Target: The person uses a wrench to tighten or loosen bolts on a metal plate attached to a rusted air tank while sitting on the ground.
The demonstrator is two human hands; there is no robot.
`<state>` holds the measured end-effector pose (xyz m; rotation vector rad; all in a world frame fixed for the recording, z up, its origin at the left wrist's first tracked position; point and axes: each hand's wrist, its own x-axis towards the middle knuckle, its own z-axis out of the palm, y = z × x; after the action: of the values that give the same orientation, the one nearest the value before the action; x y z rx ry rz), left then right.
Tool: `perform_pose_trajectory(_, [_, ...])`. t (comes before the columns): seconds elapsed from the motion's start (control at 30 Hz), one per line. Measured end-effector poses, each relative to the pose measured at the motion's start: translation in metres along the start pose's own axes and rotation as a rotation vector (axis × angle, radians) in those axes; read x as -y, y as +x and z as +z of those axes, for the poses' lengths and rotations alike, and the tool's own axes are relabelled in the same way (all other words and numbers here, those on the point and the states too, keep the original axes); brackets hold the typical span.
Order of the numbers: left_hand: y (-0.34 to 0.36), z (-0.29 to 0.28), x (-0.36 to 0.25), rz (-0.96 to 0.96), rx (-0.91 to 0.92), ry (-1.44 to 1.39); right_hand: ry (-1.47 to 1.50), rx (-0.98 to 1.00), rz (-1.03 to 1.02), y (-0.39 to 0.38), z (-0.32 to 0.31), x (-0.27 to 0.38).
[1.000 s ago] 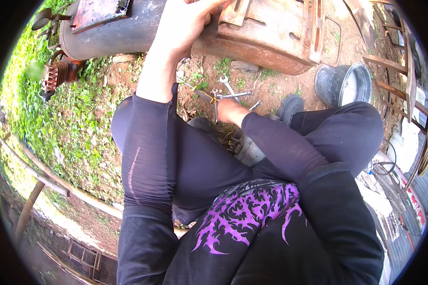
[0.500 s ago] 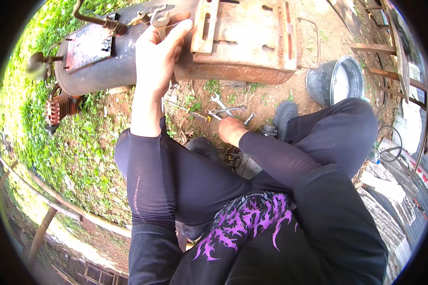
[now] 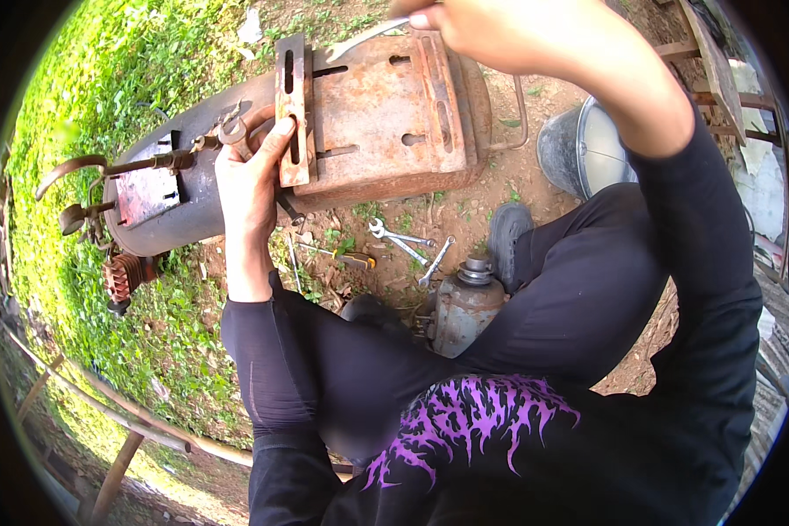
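In front of me lies a black cylindrical tank (image 3: 203,230) with a rusty slotted metal mount (image 3: 368,131) on top. A loose-looking slotted metal bar (image 3: 291,74) lies across the mount's left end. My left hand (image 3: 250,188) is closed around a wrench (image 3: 232,131) beside that bar, its thumb against the bar's near end. The wrench's other end shows below the hand. My right hand (image 3: 500,35) is raised over the mount's far right corner, closed on another wrench (image 3: 368,38) pointing left. Its fingers are partly cut off by the upper edge.
Several wrenches (image 3: 400,237) and a yellow-and-black screwdriver (image 3: 355,259) lie on the dirt before me. A grey metal unit with a pulley (image 3: 469,307) stands between my legs. To the right is a black bucket (image 3: 563,151) with pale liquid. A bent pipe (image 3: 72,167) juts out left.
My right hand has risen from the tools on the ground to above the mount, now holding a wrench. The view has shifted; my left hand keeps its wrench beside the bar.
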<state>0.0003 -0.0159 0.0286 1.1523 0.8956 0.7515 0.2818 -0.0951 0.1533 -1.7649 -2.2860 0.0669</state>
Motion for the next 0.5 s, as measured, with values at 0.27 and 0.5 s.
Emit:
perform_pose_trajectory(0.27, [0.0,-0.015,0.01,0.027,-0.029,0.037,0.017,-0.254,-0.058,0.036,0.111,-0.025])
perform_pose_trajectory(0.5, [0.0,-0.01,0.008,0.011,-0.04,0.081,0.077,-0.126,0.016,0.052,0.115,-0.036])
